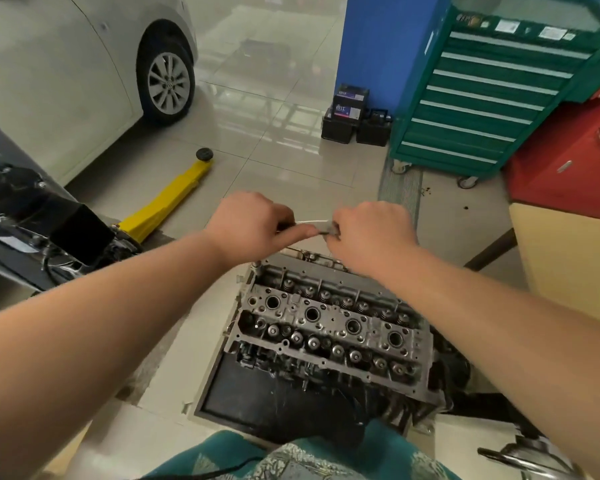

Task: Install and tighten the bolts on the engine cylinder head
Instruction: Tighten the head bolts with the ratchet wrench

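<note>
two hands meet above the far edge of the cylinder head, which sits on a dark mat on the floor: left hand and right hand both pinch a blurred metal tool, perhaps a ratchet.
</note>
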A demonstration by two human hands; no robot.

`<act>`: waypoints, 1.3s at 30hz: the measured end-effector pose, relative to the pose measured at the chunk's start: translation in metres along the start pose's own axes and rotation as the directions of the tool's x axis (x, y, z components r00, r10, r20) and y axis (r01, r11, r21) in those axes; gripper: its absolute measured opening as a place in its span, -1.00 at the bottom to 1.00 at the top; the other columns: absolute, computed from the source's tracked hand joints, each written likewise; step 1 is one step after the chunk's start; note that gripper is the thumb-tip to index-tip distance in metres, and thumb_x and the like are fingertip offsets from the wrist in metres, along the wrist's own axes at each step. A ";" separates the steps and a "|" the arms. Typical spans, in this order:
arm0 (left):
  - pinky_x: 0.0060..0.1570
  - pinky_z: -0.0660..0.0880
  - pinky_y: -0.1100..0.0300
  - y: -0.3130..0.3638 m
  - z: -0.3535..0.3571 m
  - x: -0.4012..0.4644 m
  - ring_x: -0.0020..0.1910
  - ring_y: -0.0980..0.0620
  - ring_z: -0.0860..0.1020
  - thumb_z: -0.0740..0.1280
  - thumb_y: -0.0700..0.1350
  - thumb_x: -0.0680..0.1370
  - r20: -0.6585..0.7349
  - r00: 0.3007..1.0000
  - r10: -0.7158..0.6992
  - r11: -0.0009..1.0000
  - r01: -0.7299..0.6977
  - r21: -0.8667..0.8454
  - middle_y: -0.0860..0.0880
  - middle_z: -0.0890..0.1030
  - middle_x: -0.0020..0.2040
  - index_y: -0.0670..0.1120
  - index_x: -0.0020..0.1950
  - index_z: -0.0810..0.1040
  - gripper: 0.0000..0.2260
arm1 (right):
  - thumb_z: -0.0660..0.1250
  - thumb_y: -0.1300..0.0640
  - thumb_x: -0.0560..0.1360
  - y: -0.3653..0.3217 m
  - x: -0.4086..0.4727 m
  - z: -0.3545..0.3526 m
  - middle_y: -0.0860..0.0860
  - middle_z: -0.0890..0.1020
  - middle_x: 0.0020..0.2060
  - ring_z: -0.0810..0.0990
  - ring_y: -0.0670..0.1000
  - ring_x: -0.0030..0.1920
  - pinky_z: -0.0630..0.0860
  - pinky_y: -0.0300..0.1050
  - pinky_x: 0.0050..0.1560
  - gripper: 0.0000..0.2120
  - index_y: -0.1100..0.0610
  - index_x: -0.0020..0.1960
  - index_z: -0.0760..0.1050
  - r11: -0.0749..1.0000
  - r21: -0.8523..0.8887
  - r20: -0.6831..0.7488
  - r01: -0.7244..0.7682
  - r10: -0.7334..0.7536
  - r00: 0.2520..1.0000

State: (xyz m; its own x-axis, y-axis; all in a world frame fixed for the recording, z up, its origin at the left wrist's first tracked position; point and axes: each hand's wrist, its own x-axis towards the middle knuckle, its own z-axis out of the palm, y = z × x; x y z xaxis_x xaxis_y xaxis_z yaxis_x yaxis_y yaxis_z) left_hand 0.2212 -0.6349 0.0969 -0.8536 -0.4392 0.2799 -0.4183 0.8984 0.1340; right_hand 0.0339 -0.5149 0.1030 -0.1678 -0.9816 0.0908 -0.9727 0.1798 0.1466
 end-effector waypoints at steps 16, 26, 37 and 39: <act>-0.44 0.41 0.11 0.025 0.011 -0.025 -0.42 0.02 0.52 0.10 0.30 0.70 -0.253 0.955 -0.157 0.983 0.128 -0.128 0.04 0.54 -0.45 -0.02 -0.36 0.63 -0.38 | 0.44 0.14 0.61 0.044 -0.018 -0.004 0.34 0.69 -0.13 0.63 0.05 -0.47 0.62 -0.11 -0.43 -0.77 0.31 0.04 0.53 0.198 0.784 0.557 -0.588 -0.642 0.526; -0.26 0.58 0.22 0.033 0.023 -0.017 -0.33 0.07 0.64 0.34 0.13 0.61 -0.142 0.679 -0.720 0.509 0.377 -0.774 -0.03 0.69 -0.33 -0.06 -0.26 0.69 -0.64 | 0.38 0.23 0.59 0.038 -0.040 0.010 0.09 0.52 -0.41 0.47 -0.06 -0.57 0.49 -0.19 -0.56 -0.87 0.29 0.04 0.49 -0.056 0.765 0.437 -0.641 -0.687 0.581; -0.43 0.50 0.26 0.021 0.014 -0.022 -0.45 0.03 0.56 0.35 0.01 0.67 0.039 0.786 -0.617 0.392 0.349 -0.851 -0.14 0.66 -0.39 -0.19 -0.27 0.67 -0.61 | 0.45 0.13 0.56 -0.020 -0.100 0.013 0.13 0.55 -0.34 0.44 0.03 -0.51 0.44 -0.13 -0.51 -0.77 0.26 0.08 0.53 -0.286 0.710 0.472 -0.643 -0.483 0.737; -0.45 0.48 0.24 0.024 0.014 -0.024 -0.45 -0.01 0.55 0.35 0.05 0.65 0.062 0.749 -0.660 0.291 0.331 -0.898 -0.16 0.65 -0.39 -0.12 -0.31 0.67 -0.60 | 0.46 0.11 0.55 -0.020 -0.102 0.014 0.13 0.55 -0.34 0.45 0.03 -0.51 0.45 -0.13 -0.51 -0.75 0.27 0.08 0.53 -0.277 0.718 0.472 -0.639 -0.482 0.739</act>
State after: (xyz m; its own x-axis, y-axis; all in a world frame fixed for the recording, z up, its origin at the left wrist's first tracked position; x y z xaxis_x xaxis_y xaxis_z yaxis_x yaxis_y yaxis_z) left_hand 0.2270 -0.6032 0.0800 -0.3821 -0.9220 0.0626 -0.1258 0.1190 0.9849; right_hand 0.0686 -0.4194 0.0773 0.2690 -0.8417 -0.4681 0.2617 0.5316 -0.8056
